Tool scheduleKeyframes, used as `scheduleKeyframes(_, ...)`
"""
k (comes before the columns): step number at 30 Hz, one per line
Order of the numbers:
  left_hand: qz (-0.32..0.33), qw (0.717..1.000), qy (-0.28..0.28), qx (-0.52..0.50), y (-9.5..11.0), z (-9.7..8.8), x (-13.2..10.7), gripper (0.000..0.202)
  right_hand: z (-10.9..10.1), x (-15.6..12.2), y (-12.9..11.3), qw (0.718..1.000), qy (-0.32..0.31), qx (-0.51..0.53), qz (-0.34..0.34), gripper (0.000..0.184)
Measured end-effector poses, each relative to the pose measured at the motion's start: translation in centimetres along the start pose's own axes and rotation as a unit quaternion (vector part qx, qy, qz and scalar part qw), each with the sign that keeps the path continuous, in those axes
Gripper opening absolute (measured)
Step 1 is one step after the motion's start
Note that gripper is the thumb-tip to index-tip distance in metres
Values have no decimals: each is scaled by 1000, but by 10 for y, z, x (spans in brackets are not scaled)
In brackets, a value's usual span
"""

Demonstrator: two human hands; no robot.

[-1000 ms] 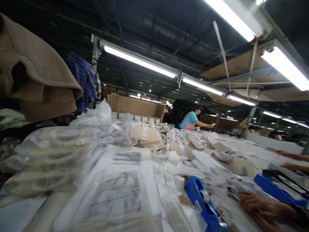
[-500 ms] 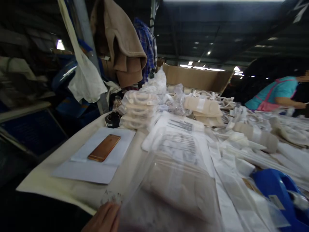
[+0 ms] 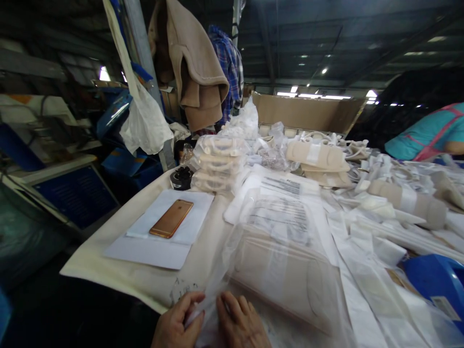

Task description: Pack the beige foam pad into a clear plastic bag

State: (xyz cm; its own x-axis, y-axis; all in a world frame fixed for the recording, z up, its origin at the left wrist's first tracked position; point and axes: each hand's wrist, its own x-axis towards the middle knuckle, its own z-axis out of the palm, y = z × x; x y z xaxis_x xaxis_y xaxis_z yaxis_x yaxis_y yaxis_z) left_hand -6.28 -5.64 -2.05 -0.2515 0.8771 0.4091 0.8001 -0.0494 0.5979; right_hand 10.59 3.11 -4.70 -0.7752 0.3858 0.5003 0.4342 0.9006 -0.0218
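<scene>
One hand earlier, now left hand [image 3: 177, 323], right hand [image 3: 242, 323] at plastic bag [image 3: 281, 270]

Bare left hand [image 3: 176, 325], bare right hand [image 3: 244, 326], slim fingers [image 3: 224, 311] with rounded ends

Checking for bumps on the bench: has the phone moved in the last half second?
No: judged against the metal post, the phone keeps its place on the white sheets; the whole view has shifted slightly.
</scene>
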Motion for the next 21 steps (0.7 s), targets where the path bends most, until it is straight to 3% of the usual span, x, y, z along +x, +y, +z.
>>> scheduleKeyframes(2, -8, 1000, -22, 1, 0, -1, 2, 26, 6, -9, 1, 1000, -6, 20, 18, 35)
scheduleKeyframes(4, 27, 999, -32, 8, -2, -2, 1, 30, 5, -12, 4, 998, -25, 33, 36, 44)
scheduleKeyframes(6, 62, 998, -23, 2, -3, -3, 0, 26, 0, -8, 5, 997, -49, 41, 37, 51)
scheduleKeyframes(11, 65, 997, -18, -37, 6, 0, 1, 22, -8, 8, 1, 993, -111, 41, 27, 52)
scheduleKeyframes(16, 138, 989, -50, 4, 16, 3, 12, 46, -6, -3, 0, 999, -42, 6, -20, 49)
scheduleKeyframes(21, 211, 975, -44, 63, 20, -1, 18, 60, -12, 3, -8, 998, -40, 53, -13, 40)
